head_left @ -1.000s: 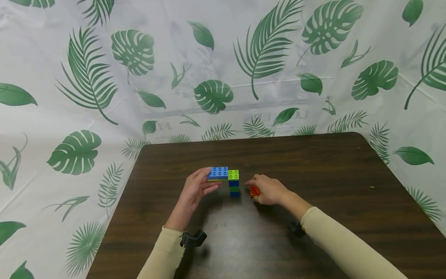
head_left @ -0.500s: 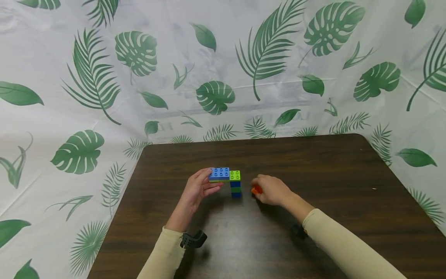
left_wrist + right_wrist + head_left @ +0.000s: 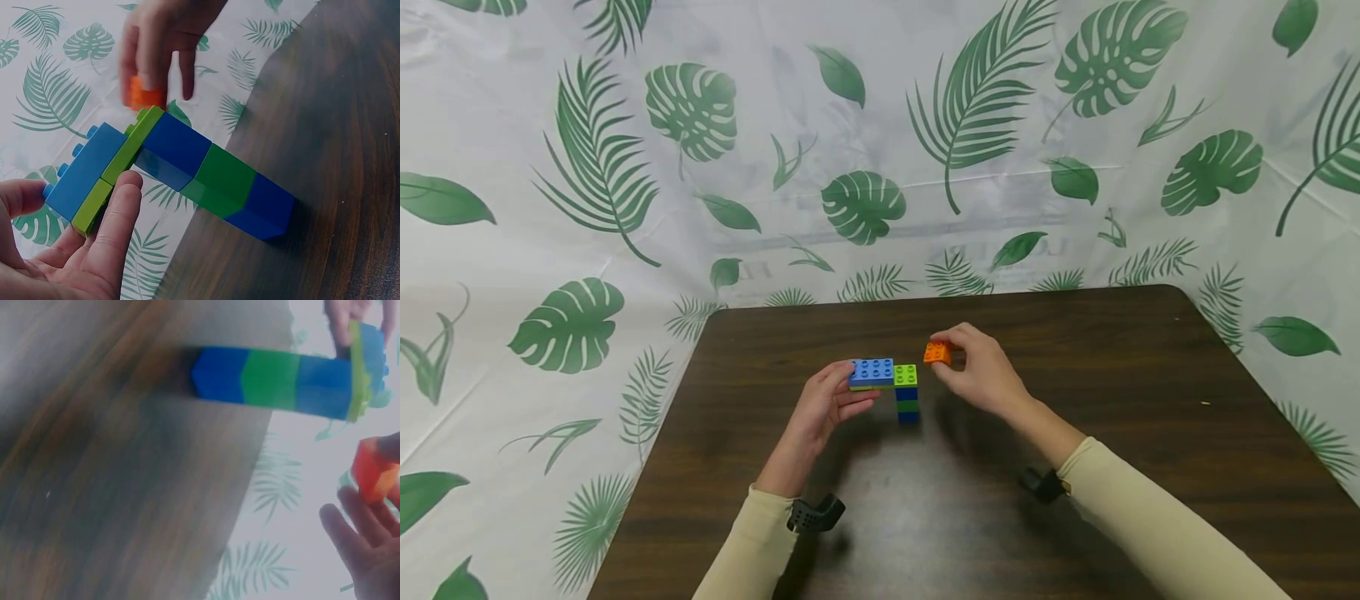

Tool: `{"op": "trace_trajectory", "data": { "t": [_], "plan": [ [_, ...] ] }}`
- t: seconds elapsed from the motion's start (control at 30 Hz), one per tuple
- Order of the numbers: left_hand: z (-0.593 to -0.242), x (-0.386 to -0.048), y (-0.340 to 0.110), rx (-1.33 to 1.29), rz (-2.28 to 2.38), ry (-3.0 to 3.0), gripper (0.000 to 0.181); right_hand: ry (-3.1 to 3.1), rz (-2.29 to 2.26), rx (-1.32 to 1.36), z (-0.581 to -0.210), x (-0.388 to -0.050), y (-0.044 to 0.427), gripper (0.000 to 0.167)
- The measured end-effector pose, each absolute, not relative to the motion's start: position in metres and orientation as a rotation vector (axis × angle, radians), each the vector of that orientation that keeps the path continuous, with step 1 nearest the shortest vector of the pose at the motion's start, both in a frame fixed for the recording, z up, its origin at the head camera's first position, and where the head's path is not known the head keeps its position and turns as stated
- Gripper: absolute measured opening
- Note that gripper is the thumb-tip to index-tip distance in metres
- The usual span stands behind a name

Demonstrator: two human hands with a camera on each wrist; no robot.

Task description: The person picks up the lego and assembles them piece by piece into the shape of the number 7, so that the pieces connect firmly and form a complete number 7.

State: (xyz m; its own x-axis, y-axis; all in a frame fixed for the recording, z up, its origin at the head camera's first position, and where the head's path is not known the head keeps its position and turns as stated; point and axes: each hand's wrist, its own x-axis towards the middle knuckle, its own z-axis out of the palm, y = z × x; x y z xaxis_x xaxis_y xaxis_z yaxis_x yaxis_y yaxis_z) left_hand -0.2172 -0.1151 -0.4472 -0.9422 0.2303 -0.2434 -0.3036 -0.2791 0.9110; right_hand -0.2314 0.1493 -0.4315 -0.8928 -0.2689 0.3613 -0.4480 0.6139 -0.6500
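Observation:
A column of blue and green toy bricks (image 3: 219, 178) stands upright on the table. On its top lies a thin lime-green piece (image 3: 906, 375), reaching out to the left under a light blue brick (image 3: 872, 372). My left hand (image 3: 816, 406) pinches the overhanging end, thumb on the light blue brick and fingers beneath the lime layer. To the right of the column's top, my right hand (image 3: 988, 379) holds a small orange brick (image 3: 936, 352) between thumb and fingers. In the left wrist view the orange brick (image 3: 145, 94) appears just beyond the lime piece; whether they touch is unclear there.
A dark wood-grain table (image 3: 1075, 350) lies under both hands. Behind it hangs a white sheet (image 3: 880, 125) printed with green leaves. A tiny pale speck (image 3: 1205, 403) shows on the table at the right. Each wrist wears a black device (image 3: 816, 513).
My right hand has picked the orange brick up off the table and raised it to about the column's top height. The left hand and the built bricks have stayed in place.

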Motion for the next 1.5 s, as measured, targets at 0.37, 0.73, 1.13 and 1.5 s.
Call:
{"op": "trace_trajectory", "data": {
  "t": [0.37, 0.73, 1.13, 1.5],
  "plan": [
    [-0.448, -0.219, -0.114, -0.111, 2.255, 1.647, 0.041, -2.563, 1.284, 0.730, -0.436, -0.224, 0.129, 0.032],
    [-0.448, -0.219, -0.114, -0.103, 2.261, 1.652, 0.040, -2.600, 1.195, 0.808, -0.436, -0.225, 0.124, 0.032],
    [-0.448, -0.219, -0.113, -0.113, 2.266, 1.680, 0.041, -2.619, 1.128, 0.844, -0.434, -0.226, 0.123, 0.034],
    [-0.448, -0.218, -0.113, -0.093, 2.274, 1.654, 0.043, -2.650, 1.052, 0.828, -0.435, -0.225, 0.125, 0.035]
  ]
}}
